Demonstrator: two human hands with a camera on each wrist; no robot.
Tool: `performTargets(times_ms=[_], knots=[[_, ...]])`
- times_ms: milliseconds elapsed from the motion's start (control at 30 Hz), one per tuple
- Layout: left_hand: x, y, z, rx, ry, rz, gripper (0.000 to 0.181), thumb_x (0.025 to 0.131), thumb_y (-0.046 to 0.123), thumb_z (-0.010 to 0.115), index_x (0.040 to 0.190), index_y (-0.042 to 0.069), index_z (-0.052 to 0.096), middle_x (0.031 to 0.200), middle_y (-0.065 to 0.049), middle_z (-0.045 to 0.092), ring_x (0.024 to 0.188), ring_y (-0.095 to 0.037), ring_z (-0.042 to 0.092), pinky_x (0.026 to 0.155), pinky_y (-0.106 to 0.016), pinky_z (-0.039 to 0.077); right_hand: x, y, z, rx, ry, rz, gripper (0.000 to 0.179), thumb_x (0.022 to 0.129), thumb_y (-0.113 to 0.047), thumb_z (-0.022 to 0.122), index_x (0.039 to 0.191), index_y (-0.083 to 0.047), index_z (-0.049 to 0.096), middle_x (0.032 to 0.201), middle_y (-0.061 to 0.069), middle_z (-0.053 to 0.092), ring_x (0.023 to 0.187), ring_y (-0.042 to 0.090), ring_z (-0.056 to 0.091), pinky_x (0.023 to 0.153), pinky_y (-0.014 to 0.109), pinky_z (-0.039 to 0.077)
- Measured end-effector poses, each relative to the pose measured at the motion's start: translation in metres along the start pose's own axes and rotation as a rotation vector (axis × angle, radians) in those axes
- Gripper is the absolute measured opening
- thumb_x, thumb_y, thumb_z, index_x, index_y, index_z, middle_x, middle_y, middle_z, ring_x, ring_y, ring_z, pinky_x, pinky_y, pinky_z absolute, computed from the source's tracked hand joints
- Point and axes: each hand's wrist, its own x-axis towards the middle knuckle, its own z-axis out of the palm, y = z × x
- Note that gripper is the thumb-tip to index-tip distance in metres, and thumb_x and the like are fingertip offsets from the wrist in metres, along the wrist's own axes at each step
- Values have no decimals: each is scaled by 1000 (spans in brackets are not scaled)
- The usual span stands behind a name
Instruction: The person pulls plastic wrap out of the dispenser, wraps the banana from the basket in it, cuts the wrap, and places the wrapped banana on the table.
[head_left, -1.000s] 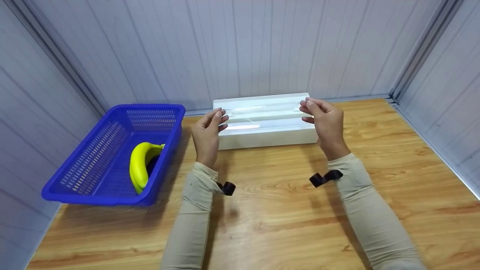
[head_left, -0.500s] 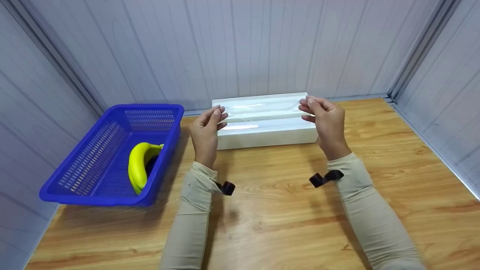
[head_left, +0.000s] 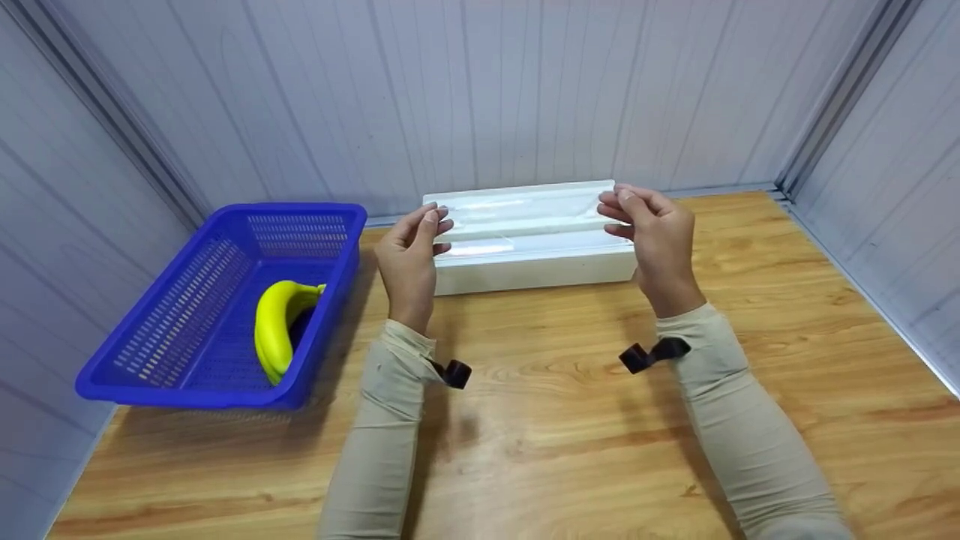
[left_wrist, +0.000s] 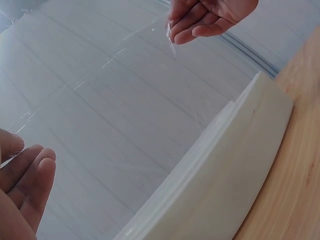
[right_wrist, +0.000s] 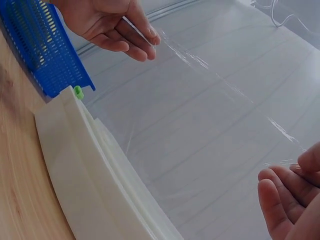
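Observation:
A sheet of clear plastic wrap point(left_wrist: 115, 115) stretches up from a long white wrap dispenser box point(head_left: 536, 273). My left hand point(head_left: 409, 262) pinches one corner of its free edge between thumb and forefinger. The opposite corner is pinched by my right hand point(head_left: 656, 244). In the right wrist view the wrap's edge point(right_wrist: 230, 85) runs between both hands as a thin, shiny, wrinkled line. Both hands are raised off the table, in front of and above the box. The film is so transparent in the head view that mostly its glare shows.
To the left stands a blue perforated basket point(head_left: 176, 397) with yellow bananas point(head_left: 274, 334) and something dark beside them, partly hidden. Behind the box rises a panelled wall point(head_left: 525, 90). Everything stands on a wood-grain table point(head_left: 540, 420). A small green piece point(right_wrist: 78, 92) sits at the box's end.
Both hands keep their pinch on the wrap and have shifted very slightly apart and upward. The camera view has moved a little; box and basket stay in place.

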Motion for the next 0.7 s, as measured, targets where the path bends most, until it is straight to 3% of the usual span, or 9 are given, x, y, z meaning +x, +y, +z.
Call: performTargets(times_ms=[500, 700], knots=[[-5, 10, 2, -5, -16, 9, 17, 99, 5, 63, 110, -4, 72, 103, -13, 74, 91, -25, 72, 67, -32, 58, -2, -6, 1, 61, -4, -33, 18, 96, -9, 68, 106, 6, 72, 100, 20, 73, 90, 28, 73, 70, 31, 59], [-7, 17, 4, -14, -47, 13, 17, 99, 7, 63, 110, -2, 72, 103, -14, 74, 90, -27, 72, 67, -33, 58, -3, -11, 0, 27, -6, -55, 20, 97, -10, 66, 107, 6, 71, 101, 20, 73, 92, 28, 73, 70, 30, 59]])
